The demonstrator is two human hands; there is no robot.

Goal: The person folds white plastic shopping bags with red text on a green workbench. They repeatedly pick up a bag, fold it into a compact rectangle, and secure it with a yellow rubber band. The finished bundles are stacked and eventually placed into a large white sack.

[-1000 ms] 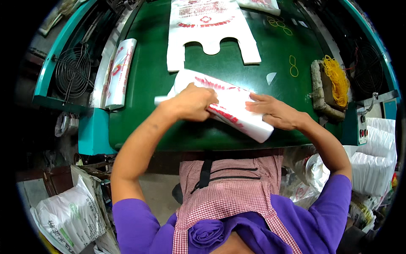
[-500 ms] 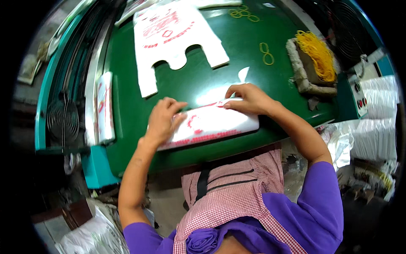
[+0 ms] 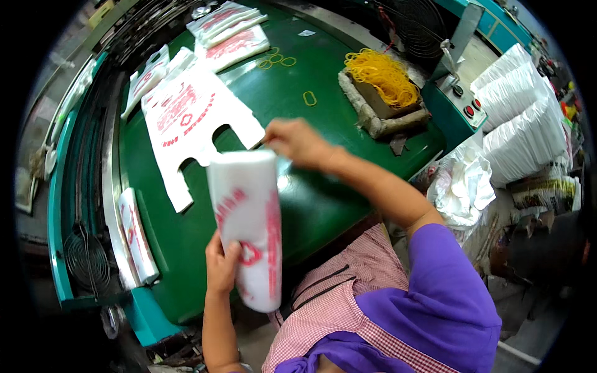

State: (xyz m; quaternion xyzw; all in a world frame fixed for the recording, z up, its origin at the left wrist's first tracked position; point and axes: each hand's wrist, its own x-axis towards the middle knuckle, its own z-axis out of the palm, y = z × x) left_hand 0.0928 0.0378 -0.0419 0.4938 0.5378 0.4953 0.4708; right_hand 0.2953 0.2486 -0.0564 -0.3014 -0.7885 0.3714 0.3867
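My left hand [image 3: 222, 264] grips a folded bundle of white plastic bags [image 3: 244, 211] with red print, thumb across its front. The bundle stands upright over the near edge of the green table. By its upper end is my right hand [image 3: 297, 143], closed and somewhat blurred; whatever its fingers pinch is too small to make out. Beyond the bundle, a flat stack of white T-shirt bags [image 3: 177, 118] lies with its handles toward me. A single yellow rubber band [image 3: 310, 98] rests on the tabletop past my right hand.
A box frame [image 3: 388, 127] heaped with yellow rubber bands [image 3: 382, 78] stands at right, beside a control box [image 3: 463, 102]. More bags [image 3: 230, 46] and loose bands [image 3: 273, 60] lie farther back. Another folded bundle [image 3: 138, 236] sits along the left edge. White bag stacks [image 3: 519, 118] are at far right.
The bundle has come up off the table and turned upright in my left hand. My right hand has left its surface for its top end. One of two nearby rubber bands no longer shows.
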